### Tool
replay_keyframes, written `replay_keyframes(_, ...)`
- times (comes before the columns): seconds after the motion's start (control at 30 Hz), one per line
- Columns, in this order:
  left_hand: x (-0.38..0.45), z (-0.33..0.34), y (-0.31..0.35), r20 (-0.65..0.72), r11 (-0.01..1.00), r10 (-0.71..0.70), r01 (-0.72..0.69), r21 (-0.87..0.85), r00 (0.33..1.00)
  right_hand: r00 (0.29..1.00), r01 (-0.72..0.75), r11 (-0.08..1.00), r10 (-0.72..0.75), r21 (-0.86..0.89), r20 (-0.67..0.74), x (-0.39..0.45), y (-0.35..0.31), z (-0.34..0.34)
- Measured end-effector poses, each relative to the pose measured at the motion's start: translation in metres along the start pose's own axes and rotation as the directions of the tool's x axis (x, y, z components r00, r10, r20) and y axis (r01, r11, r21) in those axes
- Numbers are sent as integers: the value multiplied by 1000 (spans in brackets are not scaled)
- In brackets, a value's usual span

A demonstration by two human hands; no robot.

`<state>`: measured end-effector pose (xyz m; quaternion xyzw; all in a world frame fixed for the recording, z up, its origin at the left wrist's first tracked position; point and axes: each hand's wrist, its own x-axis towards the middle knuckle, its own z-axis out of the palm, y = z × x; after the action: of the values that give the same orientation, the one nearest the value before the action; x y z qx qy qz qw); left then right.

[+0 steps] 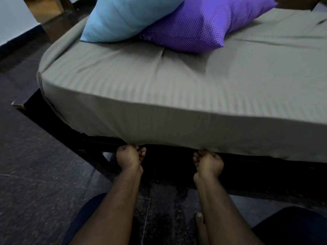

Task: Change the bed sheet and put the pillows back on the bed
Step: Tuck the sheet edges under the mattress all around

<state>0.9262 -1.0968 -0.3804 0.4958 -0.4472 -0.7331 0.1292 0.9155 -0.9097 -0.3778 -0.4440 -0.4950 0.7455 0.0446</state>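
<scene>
Got my left hand (130, 156) and right hand (208, 160) both fisted on the grey sheet's (177, 96) near-edge hem; blue pillow (122, 16) and purple pillow (200, 25) sit toward the bed's far edge.

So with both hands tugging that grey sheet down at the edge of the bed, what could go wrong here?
The left hand and right hand both grip the hem of the grey sheet, so a hard pull might drag it off the far side. A crease runs under the pillows; it may stay if the pull is uneven. The blue pillow leans on the purple pillow, and shifting fabric could tip them.
</scene>
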Motion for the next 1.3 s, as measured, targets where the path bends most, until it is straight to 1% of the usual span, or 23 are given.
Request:
replay_keyframes(0.1,-1,9,6,9,980,-84,84,-181,996,993,-104,964,89,246,71,-3,-14,8)
replay_keyframes(0.17,-5,13,6,60,956,-105,118,-268,993,975,-201,920,153,336,163,-3,-19,10)
replay_keyframes(0.23,-13,16,2,150,955,-94,131,-267,984,954,-260,879,170,399,248,-4,-23,12)
replay_keyframes(0.3,-18,20,-3,211,954,-101,154,-255,972,942,-282,842,151,459,301,-2,-24,13)
replay_keyframes(0.47,-19,22,3,255,933,-190,255,-255,948,915,-332,749,108,574,388,7,-26,19)
replay_keyframes(0.57,-28,29,7,323,907,-247,335,-255,914,916,-321,734,81,598,393,8,-27,27)
replay_keyframes(0.67,-39,43,12,323,852,-256,370,-370,911,929,-303,715,74,629,363,9,-23,31)
replay_keyframes(0.77,-42,58,12,289,785,-223,347,-513,931,926,-321,709,95,628,365,6,-15,27)
replay_keyframes(0.83,-44,69,15,280,752,-169,307,-584,945,910,-350,753,131,558,393,-3,-5,23)
replay_keyframes(0.87,-45,74,18,276,748,-159,298,-593,948,902,-360,787,156,502,403,-9,1,22)
replay_keyframes(0.93,-44,83,21,275,744,-195,324,-585,942,879,-374,842,188,389,439,-22,8,26)
replay_keyframes(1.0,-44,84,22,289,737,-219,352,-577,932,854,-382,850,175,362,490,-26,8,33)
replay_keyframes(1.03,-45,80,23,323,745,-205,362,-561,924,841,-385,849,162,361,517,-23,8,38)
replay_keyframes(1.13,-38,54,24,372,838,-199,354,-414,906,784,-421,821,115,385,610,-12,6,50)
replay_keyframes(1.2,-26,28,26,338,889,-241,346,-298,910,744,-457,798,101,393,660,-3,8,54)
replay_keyframes(1.23,-20,15,28,311,904,-235,325,-277,921,734,-466,788,92,401,672,-2,8,56)
replay_keyframes(1.3,-7,-4,33,249,906,-183,262,-332,951,739,-491,763,109,420,665,-5,9,55)
